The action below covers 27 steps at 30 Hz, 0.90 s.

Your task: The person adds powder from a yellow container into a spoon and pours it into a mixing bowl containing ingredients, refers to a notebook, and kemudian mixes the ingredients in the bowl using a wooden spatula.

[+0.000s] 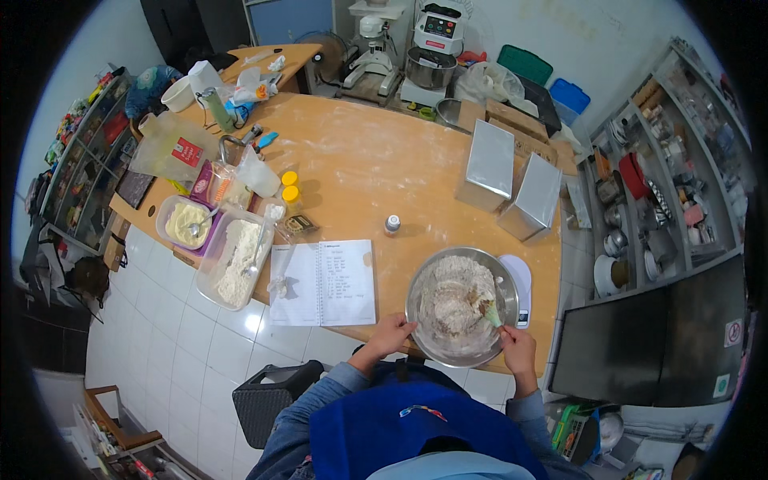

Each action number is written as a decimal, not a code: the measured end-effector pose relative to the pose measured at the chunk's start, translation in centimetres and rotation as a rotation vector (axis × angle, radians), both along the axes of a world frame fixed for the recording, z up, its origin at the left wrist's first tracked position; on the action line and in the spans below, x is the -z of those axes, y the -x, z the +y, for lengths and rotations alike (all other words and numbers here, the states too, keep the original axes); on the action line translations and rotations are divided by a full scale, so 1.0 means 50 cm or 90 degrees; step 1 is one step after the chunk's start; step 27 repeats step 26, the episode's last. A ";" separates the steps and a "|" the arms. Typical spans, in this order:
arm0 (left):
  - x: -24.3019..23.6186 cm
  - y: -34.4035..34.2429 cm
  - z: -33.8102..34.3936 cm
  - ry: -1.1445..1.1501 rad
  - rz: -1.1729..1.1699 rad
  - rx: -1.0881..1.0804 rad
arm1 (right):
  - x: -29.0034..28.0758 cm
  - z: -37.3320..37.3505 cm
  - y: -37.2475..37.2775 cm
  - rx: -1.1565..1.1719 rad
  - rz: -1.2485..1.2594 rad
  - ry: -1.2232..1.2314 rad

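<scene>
A wide metal mixing bowl (424,340) stands at the table's near edge, holding a pale floury mixture (460,292) with brown patches on its right side. My left hand (390,334) grips the bowl's rim at the lower left, thumb over the edge. In my right hand (520,350) is a pale green spatula (492,314), its blade down in the mixture by the bowl's right wall. A white kitchen scale (518,280) lies just right of the bowl, partly behind it. Left of the bowl lies an open spiral notebook (346,280).
A tub of flour (210,276) and a tub of creamy yellow spread (164,232) sit on the left. A small bottle (392,225) stands beyond the bowl. Two tall metal tins (486,164) are at the right. Yellow-capped jars (290,194) stand left of centre. A dark stool (268,408) is below.
</scene>
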<state>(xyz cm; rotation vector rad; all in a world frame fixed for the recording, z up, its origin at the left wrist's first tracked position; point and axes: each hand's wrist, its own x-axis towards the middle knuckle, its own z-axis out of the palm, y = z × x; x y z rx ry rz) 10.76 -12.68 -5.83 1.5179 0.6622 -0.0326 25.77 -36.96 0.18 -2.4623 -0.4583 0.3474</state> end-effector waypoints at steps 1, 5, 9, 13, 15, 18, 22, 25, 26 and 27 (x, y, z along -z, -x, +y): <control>-0.012 -0.003 0.003 0.010 0.032 0.020 | 0.004 -0.014 -0.001 -0.003 -0.021 0.012; -0.010 0.007 -0.001 -0.063 0.044 0.046 | -0.055 0.004 0.037 -0.008 -0.041 0.043; -0.037 0.024 -0.030 0.049 -0.025 0.105 | -0.055 0.008 0.087 -0.115 -0.042 -0.044; 0.006 0.025 0.004 -0.106 -0.012 0.024 | -0.080 0.065 0.150 -0.256 -0.087 0.097; -0.023 0.012 0.009 -0.119 0.003 0.043 | -0.086 0.087 0.164 -0.235 -0.094 0.173; -0.005 0.021 0.006 -0.126 -0.001 0.044 | -0.062 0.119 0.152 -0.215 -0.112 0.169; -0.022 0.020 -0.007 -0.071 -0.043 0.040 | -0.044 0.141 0.113 -0.143 -0.136 0.137; 0.017 0.025 -0.017 -0.018 -0.032 0.023 | -0.027 0.131 0.081 -0.105 -0.046 0.051; 0.029 0.025 -0.017 -0.015 -0.046 0.030 | -0.029 0.129 0.075 -0.081 -0.010 0.068; 0.029 0.025 -0.017 -0.015 -0.046 0.030 | -0.029 0.129 0.075 -0.081 -0.010 0.068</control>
